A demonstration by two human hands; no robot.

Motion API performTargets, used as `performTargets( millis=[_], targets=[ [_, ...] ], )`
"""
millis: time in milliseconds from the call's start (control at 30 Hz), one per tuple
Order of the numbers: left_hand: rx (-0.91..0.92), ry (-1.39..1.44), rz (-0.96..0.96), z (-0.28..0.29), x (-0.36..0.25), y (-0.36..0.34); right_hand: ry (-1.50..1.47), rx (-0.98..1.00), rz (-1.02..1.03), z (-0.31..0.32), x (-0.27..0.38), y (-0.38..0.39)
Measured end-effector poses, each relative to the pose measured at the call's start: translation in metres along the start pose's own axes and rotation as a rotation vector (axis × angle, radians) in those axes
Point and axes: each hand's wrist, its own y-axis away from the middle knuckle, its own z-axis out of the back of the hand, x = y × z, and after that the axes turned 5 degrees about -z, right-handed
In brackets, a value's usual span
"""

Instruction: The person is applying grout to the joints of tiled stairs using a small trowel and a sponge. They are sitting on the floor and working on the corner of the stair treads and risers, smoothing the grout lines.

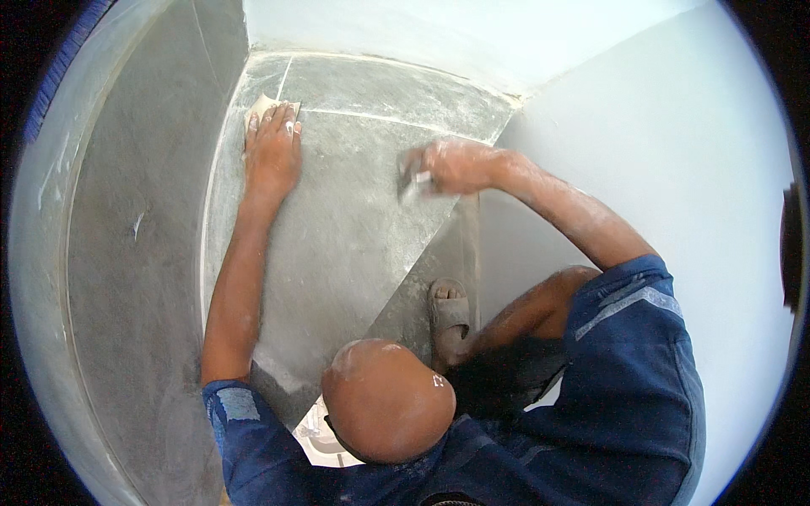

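My left hand (272,156) lies with its fingers flat over a pale tan pad (261,106), pressing it to the grey tiled surface (342,219) at the far left corner. Whether the pad is cloth or sponge I cannot tell. White residue spots the fingertips. My right hand (451,166) is closed around a small scraper-like tool (413,187), its pale blade end pointing down toward the same surface. Motion smears the tool, so its exact kind and whether it touches the tile are unclear. Whitish dust coats the right forearm.
White grout lines (371,115) cross the far part of the tiles. A dark grey panel (139,211) borders the left, and pale walls (666,160) rise behind and to the right. My sandalled foot (450,310) rests beyond the diagonal tile edge.
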Motion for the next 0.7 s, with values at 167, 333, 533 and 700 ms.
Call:
performTargets(
  millis=[167, 333, 533, 700],
  targets=[
    [-0.016, -0.028, -0.017, -0.005, -0.002, -0.003, -0.172, 0.004, -0.11, 0.045, -0.012, 0.001],
    [0.046, 0.006, 0.031, 0.013, -0.015, -0.006, -0.025, -0.261, -0.417, 0.068, -0.075, -0.052],
    [0.009, -0.031, -0.009, 0.0, -0.007, -0.006, 0.015, -0.323, -0.359, 0.061, -0.034, -0.084],
    [0.0, 0.058, -0.02, 0.006, -0.005, 0.0, -0.02, -0.226, -0.082, 0.053, 0.002, -0.069]
  ],
)
